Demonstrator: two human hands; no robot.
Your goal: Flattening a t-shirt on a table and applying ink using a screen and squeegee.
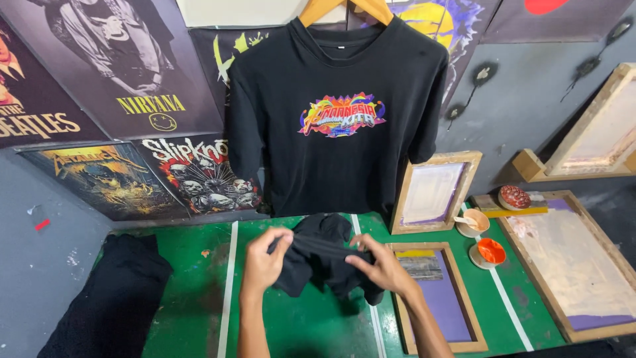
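Over the green wooden table, we are gripping a crumpled black cotton T-shirt between both hands, left hand and right hand closed on its edge stretched crosswise, equally near.

My left grip and right grip are holding a bunched shirt between them over the worktop. A hung shirt is hanging behind my grips. A cloth pile is lying left of my left grip. A framed screen is lying right of my right grip, with two paint cups sitting beyond it.
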